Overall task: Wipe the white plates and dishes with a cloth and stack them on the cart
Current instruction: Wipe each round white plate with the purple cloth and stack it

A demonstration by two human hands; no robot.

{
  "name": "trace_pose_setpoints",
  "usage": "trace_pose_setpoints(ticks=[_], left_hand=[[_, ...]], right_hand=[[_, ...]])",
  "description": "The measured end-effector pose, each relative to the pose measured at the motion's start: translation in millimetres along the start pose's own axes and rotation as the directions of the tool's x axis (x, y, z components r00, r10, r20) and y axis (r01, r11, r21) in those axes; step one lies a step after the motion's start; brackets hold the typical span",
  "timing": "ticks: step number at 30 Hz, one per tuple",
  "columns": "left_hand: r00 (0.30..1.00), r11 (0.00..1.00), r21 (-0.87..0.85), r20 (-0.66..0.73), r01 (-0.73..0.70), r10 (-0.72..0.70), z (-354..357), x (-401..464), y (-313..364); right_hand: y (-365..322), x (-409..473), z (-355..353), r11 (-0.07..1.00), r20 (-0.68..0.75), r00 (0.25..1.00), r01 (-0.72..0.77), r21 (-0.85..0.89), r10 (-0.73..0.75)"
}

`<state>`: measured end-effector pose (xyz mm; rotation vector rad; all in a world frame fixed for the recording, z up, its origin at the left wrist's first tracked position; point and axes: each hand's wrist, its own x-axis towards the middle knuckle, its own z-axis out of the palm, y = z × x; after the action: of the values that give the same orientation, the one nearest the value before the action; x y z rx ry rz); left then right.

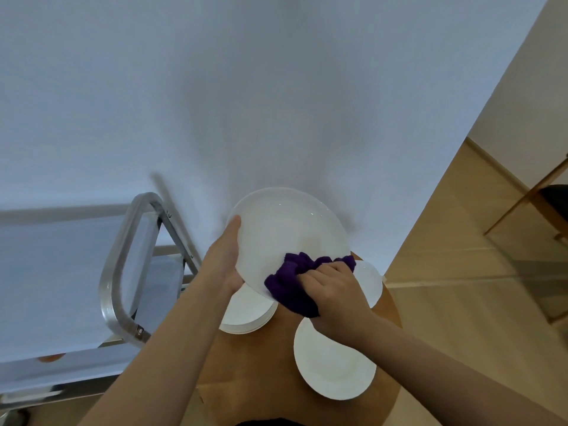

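My left hand [226, 262] held the plate [289, 235] by its left rim, thumb along the edge and fingers tucked behind it where I couldn't see them, so the plate was tilted up off the surface [264, 364]. My right hand [335, 293] was bunched around the purple cloth [292, 287], pressing it against the plate's lower edge.

Under that, more white dishes sat on the round wooden surface: a stack [246, 315] just below my left wrist, a plate [335, 367] near me under my right forearm, and another [370, 282] peeking out behind my right hand. The cart [123, 272] stood off to my left with its metal handle close by. I couldn't see any dishes stacked on it from this angle.

Honestly the sketchy bit was the one-sided grip. If I pushed hard with the cloth, the plate could've pivoted out of my left hand and dropped onto the stack right underneath. Swinging it over to the cart, I could've clipped that handle too.
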<state>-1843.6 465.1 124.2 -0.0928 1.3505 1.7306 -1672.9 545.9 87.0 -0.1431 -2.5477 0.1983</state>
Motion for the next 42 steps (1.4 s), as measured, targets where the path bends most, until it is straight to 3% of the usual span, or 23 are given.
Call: trace_pose_setpoints(ticks=[2, 3, 4, 5, 6, 7, 9, 10, 12, 15, 17, 18, 20, 22, 24, 25, 28, 30, 31, 33, 36, 39, 42], left_hand=[[0.996, 0.999, 0.05, 0.083, 0.019, -0.023, -5, 0, 12], [0.991, 0.995, 0.098, 0.13, 0.029, -0.042, -9, 0, 18], [0.984, 0.988, 0.151, 0.169, 0.032, -0.058, -13, 1, 23], [0.977, 0.983, 0.181, 0.2, 0.03, -0.067, -16, 1, 25], [0.982, 0.979, 0.204, 0.182, 0.017, -0.055, -18, 4, 22], [0.996, 0.966, 0.257, 0.092, -0.008, -0.017, -19, 9, 16], [0.986, 0.929, 0.37, -0.148, -0.014, 0.074, -22, 17, -7], [0.98, 0.942, 0.335, -0.193, 0.018, 0.05, -22, 20, -21], [0.986, 0.992, 0.071, -0.133, 0.106, -0.096, -23, 24, -44], [0.982, 0.985, -0.167, -0.174, 0.046, -0.075, -25, 31, -53], [0.962, 0.99, -0.131, -0.272, -0.051, 0.014, -26, 29, -47], [0.943, 0.99, -0.1, -0.326, -0.097, 0.059, -26, 28, -42], [0.906, 0.988, -0.041, -0.405, -0.15, 0.121, -28, 28, -29], [0.88, 0.978, 0.096, -0.427, -0.184, 0.207, -29, 22, -11], [0.83, 0.892, 0.374, -0.388, -0.254, 0.4, -27, 18, 1], [0.788, 0.796, 0.521, -0.328, -0.309, 0.521, -23, 15, 4], [0.663, 0.458, 0.788, -0.087, -0.41, 0.744, -6, 4, 7], [0.641, 0.306, 0.86, 0.031, -0.408, 0.767, 4, -2, 7], [0.644, 0.27, 0.869, 0.071, -0.416, 0.762, 5, -5, 7], [0.65, 0.21, 0.877, 0.142, -0.432, 0.746, 2, -10, 6], [0.624, 0.077, 0.888, 0.254, -0.454, 0.739, -1, -20, 3], [0.616, 0.102, 0.861, 0.269, -0.498, 0.74, 0, -28, 2], [0.577, 0.142, 0.848, 0.215, -0.511, 0.787, -3, -35, 9]], right_hand=[[-1, 14, -10, 0.957, 0.018, 0.98, -0.198, 0.211, 0.199], [0, 20, -17, 0.841, 0.065, 0.921, -0.379, 0.386, 0.385], [3, 27, -23, 0.604, 0.18, 0.82, -0.531, 0.595, 0.543], [9, 31, -29, 0.3, 0.338, 0.725, -0.596, 0.745, 0.6], [16, 32, -32, 0.059, 0.435, 0.678, -0.574, 0.816, 0.593], [21, 33, -35, -0.088, 0.477, 0.669, -0.528, 0.845, 0.57], [24, 31, -36, -0.24, 0.498, 0.694, -0.441, 0.865, 0.52], [24, 30, -34, -0.29, 0.498, 0.7, -0.404, 0.867, 0.512], [22, 25, -26, -0.401, 0.533, 0.673, -0.361, 0.842, 0.512], [22, 16, -18, -0.511, 0.621, 0.578, -0.367, 0.777, 0.529], [25, 10, -15, -0.443, 0.618, 0.524, -0.431, 0.786, 0.586], [26, 10, -16, -0.336, 0.578, 0.484, -0.499, 0.799, 0.657], [27, 11, -18, -0.073, 0.399, 0.389, -0.634, 0.77, 0.83], [27, 15, -17, 0.084, 0.179, 0.345, -0.628, 0.774, 0.921], [22, 27, -21, 0.222, 0.01, 0.412, -0.511, 0.83, 0.911], [19, 35, -25, 0.295, -0.055, 0.482, -0.438, 0.849, 0.875], [8, 63, -35, 0.5, -0.068, 0.778, -0.331, 0.8, 0.625], [8, 74, -32, 0.807, 0.137, 0.905, -0.422, 0.412, 0.403], [11, 75, -30, 0.888, 0.25, 0.902, -0.406, 0.216, 0.351], [17, 77, -35, 0.927, 0.37, 0.876, -0.365, 0.086, 0.31], [25, 80, -40, 0.938, 0.4, 0.897, -0.284, 0.199, 0.187], [29, 76, -42, 0.955, 0.374, 0.922, -0.197, 0.219, 0.104], [36, 61, -45, 0.847, 0.34, 0.911, -0.361, 0.39, 0.232]])
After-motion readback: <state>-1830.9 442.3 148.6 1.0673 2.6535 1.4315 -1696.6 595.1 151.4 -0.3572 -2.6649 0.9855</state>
